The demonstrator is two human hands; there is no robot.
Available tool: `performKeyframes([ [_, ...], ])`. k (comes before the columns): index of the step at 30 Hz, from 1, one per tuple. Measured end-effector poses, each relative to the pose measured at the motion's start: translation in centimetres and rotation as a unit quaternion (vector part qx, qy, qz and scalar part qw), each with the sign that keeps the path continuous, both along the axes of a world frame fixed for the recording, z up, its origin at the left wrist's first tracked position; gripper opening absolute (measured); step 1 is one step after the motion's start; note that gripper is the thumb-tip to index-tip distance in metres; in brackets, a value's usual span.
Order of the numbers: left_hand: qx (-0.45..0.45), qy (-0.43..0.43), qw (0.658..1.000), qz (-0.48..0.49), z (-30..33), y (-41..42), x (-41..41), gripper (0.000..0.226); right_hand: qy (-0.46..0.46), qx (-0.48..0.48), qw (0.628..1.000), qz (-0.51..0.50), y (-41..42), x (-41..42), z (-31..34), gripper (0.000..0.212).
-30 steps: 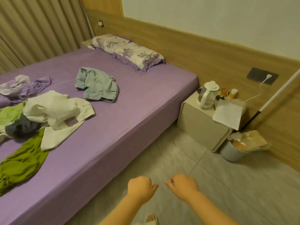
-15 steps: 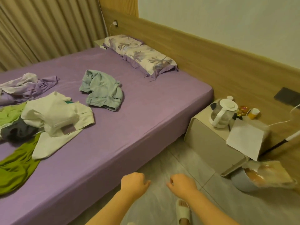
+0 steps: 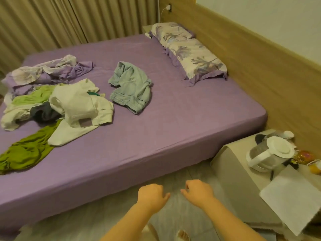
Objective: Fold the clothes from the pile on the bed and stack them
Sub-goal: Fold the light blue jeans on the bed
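Both hands hung low over the floor, near the front edge of the bed [image 3: 173, 129]. The left hand [image 3: 152, 194] and the right hand [image 3: 199, 191] had their fingers loosely curled and held nothing. No cloth was touched yet, so the job looked like it was only starting.

The pile of clothes [image 3: 57, 108] lay on the left part of the bed, well apart from the hands. A white top [image 3: 79, 105] sat on the heap, with a green garment [image 3: 26, 153] spilling out toward the near edge. A small dark piece [image 3: 43, 113] was tucked under the white one. A light blue denim piece [image 3: 132, 87] lay by itself, to the right of the pile.

The best way to begin was likely to step closer and pick just one piece. The blue one looked easiest, since nothing lay on it. It should be taken by two corners, shaken out, and laid flat on the bare sheet to the right before folding.

The denim looked thick and stiff, with a firm hem. The green cloth looked thin and floppy and would slide about. The white top looked soft and crumpled. The sheet was smooth and purple. Far left lay a bunched flowery cloth [image 3: 48, 72]; it may have been bedding, not clothes, but it was hard to tell. A flowery pillow [image 3: 189, 53] sat at the far right.
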State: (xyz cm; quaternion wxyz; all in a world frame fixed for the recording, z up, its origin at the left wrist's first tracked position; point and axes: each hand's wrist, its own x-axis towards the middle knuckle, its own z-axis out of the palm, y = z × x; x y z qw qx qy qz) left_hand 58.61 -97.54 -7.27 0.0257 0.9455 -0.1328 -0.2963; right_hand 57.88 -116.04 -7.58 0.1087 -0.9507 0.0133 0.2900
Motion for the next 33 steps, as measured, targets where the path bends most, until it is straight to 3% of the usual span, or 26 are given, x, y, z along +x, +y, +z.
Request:
performKeyframes([
  [11, 0.015, 0.010, 0.996, 0.083, -1.2, 3.9, 9.6, 0.045, 0.003, 0.001, 0.999, 0.047, 2.3, 10.8, -0.1, 0.030],
  [24, 0.013, -0.011, 0.999, 0.038, -1.2, 5.6, 22.7, 0.049, -0.016, -0.020, 0.999, 0.043, 3.3, 23.4, 0.7, 0.040],
  [33, 0.037, 0.034, 0.991, 0.127, -2.7, 2.4, 28.6, 0.049, 0.021, -0.015, 0.992, 0.120, 1.5, 32.8, -1.7, 0.036],
])
